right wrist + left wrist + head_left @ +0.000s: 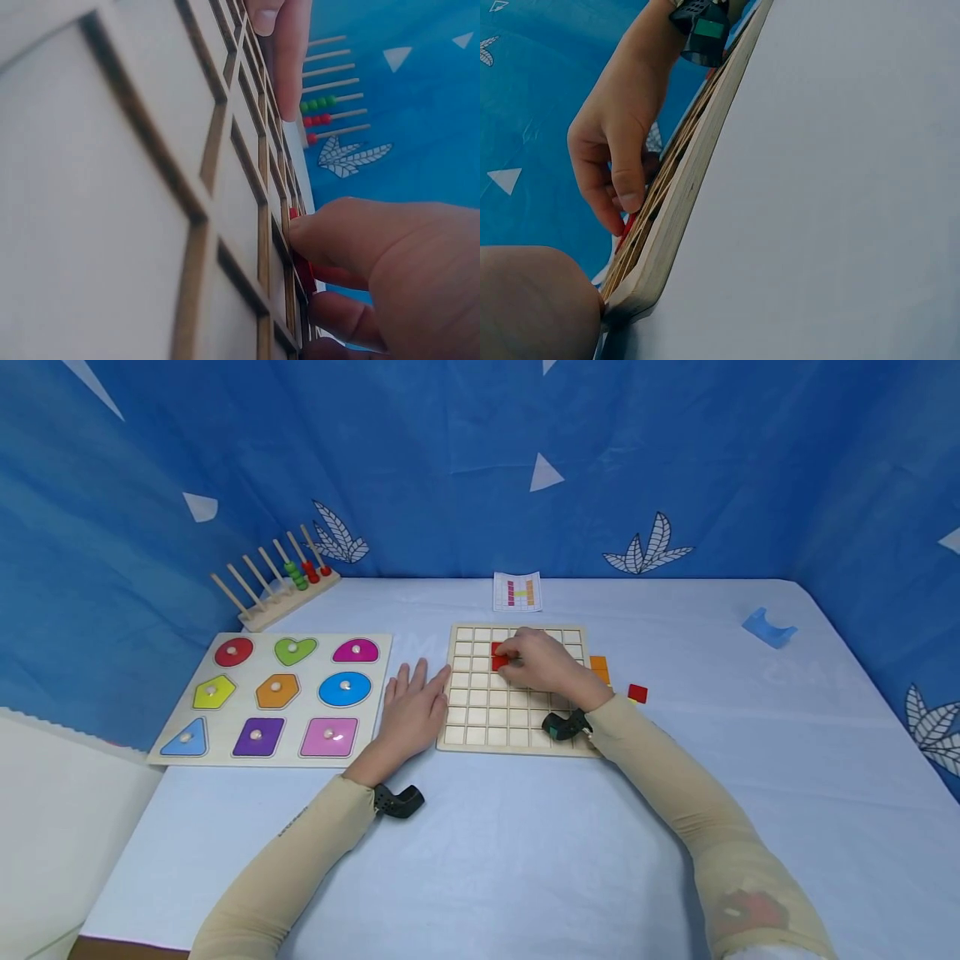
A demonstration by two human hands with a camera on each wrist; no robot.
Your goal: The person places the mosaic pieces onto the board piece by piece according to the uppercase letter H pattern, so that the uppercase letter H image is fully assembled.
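Observation:
A wooden grid board (477, 717) with square cells lies flat on the table. My left hand (414, 712), fingers spread and extended, rests at its left edge. Over the upper middle of the grid, my right hand (546, 662) pinches a red square tile (498, 664) between thumb and fingers. Another red tile (496, 648) shows just above it, partly covered by the fingers. In the right wrist view, the thumb sits against the red tile (304, 271) at the cells. Part of the grid is hidden beneath the right hand.
Orange tiles (599, 667) and a loose red tile (637, 693) lie right of the board. A pattern card (517, 592) lies behind it. Leftward are a shape puzzle board (315, 656) and a bead peg rack (288, 600). A blue plastic piece (768, 628) lies far right.

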